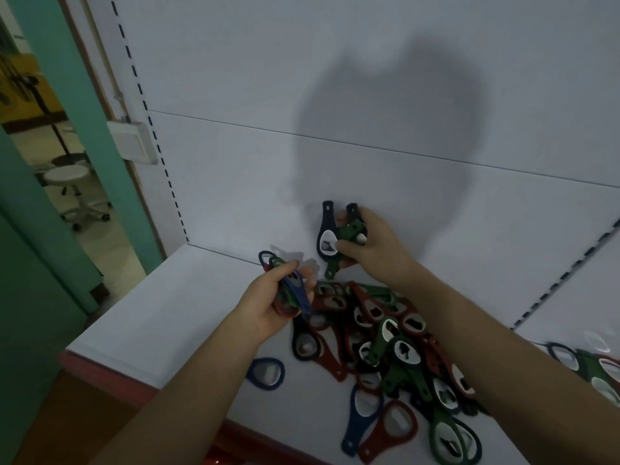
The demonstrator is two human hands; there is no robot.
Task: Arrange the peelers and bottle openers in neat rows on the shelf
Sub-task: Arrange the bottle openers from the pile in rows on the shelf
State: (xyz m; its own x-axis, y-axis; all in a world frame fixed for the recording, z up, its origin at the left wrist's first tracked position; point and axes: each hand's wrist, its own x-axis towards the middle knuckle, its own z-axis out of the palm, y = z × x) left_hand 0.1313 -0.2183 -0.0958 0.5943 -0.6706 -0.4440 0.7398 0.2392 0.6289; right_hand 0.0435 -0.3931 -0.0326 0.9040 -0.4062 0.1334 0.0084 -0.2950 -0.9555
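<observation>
The right hand (365, 243) is raised above the back of the shelf (167, 313), its fingers curled round a small clutch of bottle openers. A navy opener (326, 233) stands upright at the left of the hand, its handle up and its metal ring down. A green opener (347, 236) lies slanted across it, its handle end poking out below the thumb. A second dark handle (351, 208) sticks up behind the fingers; the rest of that piece is hidden by the hand.

The left hand (268, 307), lower and to the left, grips a bundle (288, 293) of openers with the fingers wrapped round it. A blue one lies on top, with green and red edges beneath, and dark rings jut out past the fingertips. How many it holds cannot be counted.

Below and between the forearms, a loose heap (385, 347) of red, green, blue and dark openers lies on the white shelf, overlapping every way. The right forearm covers part of it. The light is dim, and whether any piece in the heap is a peeler cannot be told. A single blue opener (266, 373) lies apart to the left of the heap, partly behind the left forearm.

At the right edge, another cluster (597, 367) of openers is blurred and cut off by the frame. A broad shadow (385, 135) falls on the white back panel. Through the gap on the left stands a white stool (67, 176).
</observation>
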